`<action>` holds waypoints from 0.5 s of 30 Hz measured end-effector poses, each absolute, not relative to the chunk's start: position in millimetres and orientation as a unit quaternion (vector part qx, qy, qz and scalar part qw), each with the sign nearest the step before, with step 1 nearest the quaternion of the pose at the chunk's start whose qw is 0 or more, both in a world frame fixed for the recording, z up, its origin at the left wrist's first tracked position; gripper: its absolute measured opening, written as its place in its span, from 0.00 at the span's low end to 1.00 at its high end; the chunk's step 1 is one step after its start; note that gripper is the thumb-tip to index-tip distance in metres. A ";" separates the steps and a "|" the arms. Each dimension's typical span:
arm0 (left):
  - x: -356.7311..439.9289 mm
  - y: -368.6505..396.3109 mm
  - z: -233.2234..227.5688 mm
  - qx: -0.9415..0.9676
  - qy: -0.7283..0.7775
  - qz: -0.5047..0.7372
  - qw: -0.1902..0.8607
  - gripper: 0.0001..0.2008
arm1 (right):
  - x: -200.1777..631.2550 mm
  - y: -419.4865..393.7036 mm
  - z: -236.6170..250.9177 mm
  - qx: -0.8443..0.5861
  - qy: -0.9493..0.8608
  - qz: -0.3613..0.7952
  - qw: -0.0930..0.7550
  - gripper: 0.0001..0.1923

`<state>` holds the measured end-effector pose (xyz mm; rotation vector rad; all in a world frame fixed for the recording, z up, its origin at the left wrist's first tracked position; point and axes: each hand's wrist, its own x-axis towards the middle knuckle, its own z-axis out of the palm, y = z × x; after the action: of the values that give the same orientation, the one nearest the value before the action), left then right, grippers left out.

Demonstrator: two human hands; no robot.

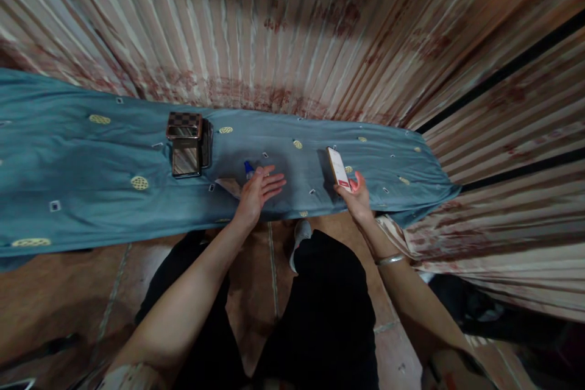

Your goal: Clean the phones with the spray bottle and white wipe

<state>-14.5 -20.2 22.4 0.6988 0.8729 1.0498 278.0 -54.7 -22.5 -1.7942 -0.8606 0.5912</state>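
While the right hand (356,196) holds a phone (339,169) over the blue-green cloth (283,134), the left hand (261,190) reaches out on the other side. The right thumb and fingers are closed on the phone's bottom end, and its bright screen is white with some red low down. The left fingers are long and straight, with small gaps between them. Just beside that hand are a small blue thing (248,169) and a pale flat piece (228,186); I can't tell if it touches them. Farther left, a brown checked case (184,122) is bunched up with a shiny dark square (186,158). What is inside the case is hidden.
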 end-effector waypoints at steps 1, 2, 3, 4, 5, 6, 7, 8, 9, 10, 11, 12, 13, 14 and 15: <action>-15.2 -20.1 22.3 0.315 0.395 0.477 0.719 0.30 | 292.9 -54.3 -25.8 -0.775 -0.367 0.207 0.471 0.63; -15.6 -20.0 22.2 0.315 0.395 0.478 0.719 0.31 | 307.4 -53.6 -28.1 -0.805 -0.372 0.171 0.430 0.62; -15.8 -20.0 22.1 0.314 0.395 0.479 0.719 0.31 | 321.1 -52.8 -29.4 -0.818 -0.367 0.154 0.415 0.61; -16.0 -20.1 22.0 0.314 0.395 0.478 0.718 0.31 | 334.0 -52.0 -29.9 -0.828 -0.361 0.141 0.406 0.61; -16.1 -20.3 22.0 0.315 0.396 0.478 0.718 0.32 | 346.0 -51.3 -29.7 -0.838 -0.355 0.127 0.395 0.60; -16.3 -20.5 21.9 0.316 0.396 0.478 0.718 0.32 | 357.1 -50.9 -29.2 -0.848 -0.349 0.114 0.383 0.59; -16.6 -20.8 21.8 0.318 0.396 0.477 0.717 0.32 | 367.3 -50.6 -28.4 -0.857 -0.343 0.103 0.369 0.58; -17.1 -21.1 21.7 0.320 0.396 0.477 0.716 0.32 | 376.6 -50.6 -27.6 -0.867 -0.337 0.094 0.355 0.57; -17.9 -21.3 21.7 0.324 0.395 0.477 0.715 0.32 | 385.2 -50.8 -26.9 -0.876 -0.331 0.088 0.341 0.57; -18.8 -21.4 21.6 0.327 0.394 0.478 0.714 0.32 | 392.9 -51.2 -26.3 -0.884 -0.324 0.084 0.327 0.57; -20.0 -21.4 21.4 0.330 0.393 0.480 0.711 0.32 | 399.9 -51.5 -25.9 -0.891 -0.320 0.077 0.314 0.57; -21.4 -21.3 21.3 0.332 0.393 0.484 0.708 0.32 | 406.1 -51.8 -25.4 -0.897 -0.315 0.069 0.302 0.57; -22.9 -21.3 21.1 0.334 0.392 0.488 0.705 0.33 | 411.7 -51.8 -25.0 -0.902 -0.312 0.063 0.291 0.57; -24.6 -21.2 21.0 0.336 0.392 0.493 0.701 0.33 | 416.9 -51.5 -24.6 -0.907 -0.309 0.056 0.281 0.56; -26.2 -21.2 20.8 0.337 0.391 0.496 0.698 0.33 | 421.6 -50.9 -24.0 -0.911 -0.307 0.050 0.271 0.56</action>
<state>-26.2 -21.2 20.8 0.7521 0.8728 1.1068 421.6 -50.9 -24.0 -2.4541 -0.8259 0.1354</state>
